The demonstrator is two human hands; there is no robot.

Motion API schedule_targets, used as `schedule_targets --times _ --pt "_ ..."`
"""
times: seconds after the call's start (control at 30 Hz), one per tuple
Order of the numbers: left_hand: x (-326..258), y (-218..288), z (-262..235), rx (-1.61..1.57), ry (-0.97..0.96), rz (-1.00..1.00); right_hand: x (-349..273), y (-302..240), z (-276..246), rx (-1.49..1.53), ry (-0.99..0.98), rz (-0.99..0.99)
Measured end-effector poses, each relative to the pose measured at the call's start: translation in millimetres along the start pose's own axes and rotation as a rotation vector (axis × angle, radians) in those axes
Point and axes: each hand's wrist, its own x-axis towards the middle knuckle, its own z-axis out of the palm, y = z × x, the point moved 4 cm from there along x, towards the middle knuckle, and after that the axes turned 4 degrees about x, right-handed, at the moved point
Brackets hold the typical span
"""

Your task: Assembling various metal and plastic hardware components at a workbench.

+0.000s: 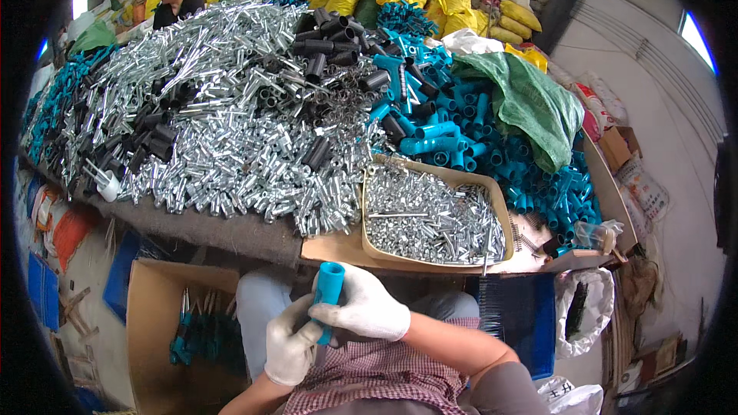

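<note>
A teal plastic tube is held upright over my lap, its round open end facing up. My right hand, in a white knitted glove, wraps round the tube's middle from the right. Lower down, my gloved left hand closes on the tube from the left, its fingertips meeting the right hand. A dark bit shows beside the tube's lower end, too hidden to name. Just beyond my hands, a cream tray full of small metal pins and sleeves stands at the table's near edge.
Heaped on the table are silvery metal tubes, black sleeves and teal tubes, with a green sheet over some. A cardboard box with teal-handled pieces is at my left, a blue crate at my right. A person is far left.
</note>
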Motion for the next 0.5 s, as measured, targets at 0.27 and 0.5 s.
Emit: schedule_targets --times 0.27,0.5 --pt "2.6 0.2 -5.0 -0.210 -0.106 -0.182 148.2 -105.1 -217.4 -1.279 0.563 -0.473" --pt "6.8 7.8 0.6 0.175 -0.129 -0.216 218.4 -29.7 -355.8 -1.354 0.611 0.222"
